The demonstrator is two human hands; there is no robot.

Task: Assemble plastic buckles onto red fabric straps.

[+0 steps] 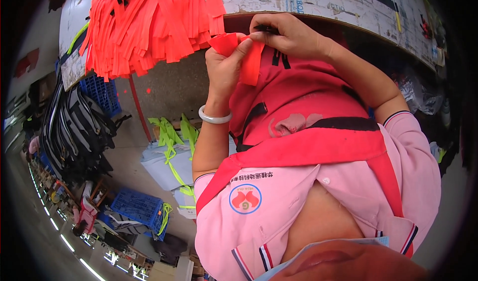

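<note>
Orange strip (pixel 249 62), folded, bright, pinched

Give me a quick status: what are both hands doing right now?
Left hand pinching a folded orange strip. Right hand gripping the same strip's top, holding a small dark tool. Pile of orange strips lies beside, on table edge; nothing between.

a garment or textile workshop. indicators: a large heap of cut neon-orange fabric strips (pixel 149 22) on a paper-covered work counter (pixel 323 4); blue plastic crates (pixel 137 209) on the concrete floor (pixel 169 87); stacked dark fabric bundles (pixel 74 126); loose lime-green fabric straps (pixel 172 136).
</note>
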